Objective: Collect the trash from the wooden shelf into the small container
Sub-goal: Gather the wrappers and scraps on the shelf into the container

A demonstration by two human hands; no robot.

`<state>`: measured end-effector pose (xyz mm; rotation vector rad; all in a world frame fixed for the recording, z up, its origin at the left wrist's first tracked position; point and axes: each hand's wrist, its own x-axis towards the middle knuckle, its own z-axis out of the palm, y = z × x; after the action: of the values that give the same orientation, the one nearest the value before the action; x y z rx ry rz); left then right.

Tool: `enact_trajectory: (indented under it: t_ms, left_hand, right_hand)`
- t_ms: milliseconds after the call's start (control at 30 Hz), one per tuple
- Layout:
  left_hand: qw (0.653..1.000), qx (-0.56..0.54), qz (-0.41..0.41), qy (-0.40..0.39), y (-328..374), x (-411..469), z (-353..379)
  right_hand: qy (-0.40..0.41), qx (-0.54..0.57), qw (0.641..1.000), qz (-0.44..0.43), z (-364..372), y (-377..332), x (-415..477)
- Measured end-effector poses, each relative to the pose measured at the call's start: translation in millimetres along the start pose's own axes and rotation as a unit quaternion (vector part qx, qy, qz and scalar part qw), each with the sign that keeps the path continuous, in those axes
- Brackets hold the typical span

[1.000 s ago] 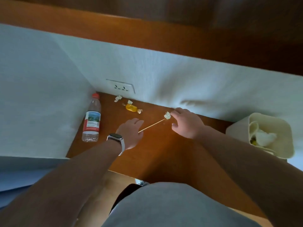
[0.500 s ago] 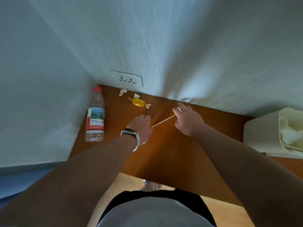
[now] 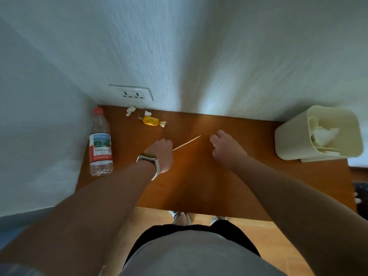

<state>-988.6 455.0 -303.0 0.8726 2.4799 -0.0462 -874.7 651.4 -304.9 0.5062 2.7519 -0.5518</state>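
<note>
White textured walls meet in a corner behind a wooden shelf (image 3: 199, 186), with a double power socket (image 3: 132, 93) set low on the back wall. From the head camera, the left hand (image 3: 162, 154), a smartwatch (image 3: 148, 159) on its wrist, grips the near end of a thin wooden skewer (image 3: 187, 143), whose far tip points toward the right hand (image 3: 224, 147). That right hand is loosely curled just beyond the tip, apart from it; whether it pinches some small scrap I cannot tell, since the fingers (image 3: 216, 139) curl away from the camera. Other litter lies toward the back left: a yellow wrapped candy (image 3: 152, 121), a small crumpled white wrapper (image 3: 130, 110) just under the socket, and a plastic water bottle (image 3: 100, 142) lying along the side wall. At the right end of the shelf the small cream container (image 3: 318, 134) is tipped with its mouth facing the camera, crumpled tissue (image 3: 323, 134) showing inside. I judge the step in hand to be the skewer's removal; the next move calls for carrying it well to the right across the shelf and angling it into the mouth, end first. How the left fingers close on the skewer is hidden under the hand, the container's depth cannot be read, and shoes below the shelf edge are blurred.
</note>
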Motion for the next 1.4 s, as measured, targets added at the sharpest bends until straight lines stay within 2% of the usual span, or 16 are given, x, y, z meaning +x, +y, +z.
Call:
enact_trajectory:
  t_ms: [167,400,567,733,867,1033,1167,1400]
  left_hand:
    - [0.999,-0.037,0.019,0.013,22,-8,-18]
    - [0.984,-0.092,0.122,0.096,93,-18,-77]
    - [0.967,-0.135,0.174,0.125,163,-22,-109]
    - [0.958,-0.141,0.214,0.130,226,-25,-122]
    - [0.957,-0.110,0.242,0.118,264,-24,-126]
    - [0.962,0.008,0.254,0.105,305,-22,-128]
    - [0.957,0.089,0.253,0.113,326,-19,-131]
    - [0.961,0.143,0.211,0.104,337,-23,-145]
  right_hand:
    - [0.025,0.015,1.000,-0.003,-31,11,-22]
    - [0.121,0.005,0.992,-0.017,-96,46,-65]
    - [0.196,0.008,0.980,0.024,-135,96,-99]
    - [0.219,0.016,0.974,0.055,-157,147,-134]
    - [0.224,0.019,0.971,0.081,-162,181,-156]
    - [0.212,0.043,0.972,0.089,-156,211,-169]
    - [0.203,0.057,0.975,0.073,-155,228,-172]
    - [0.186,0.045,0.981,0.024,-159,248,-164]
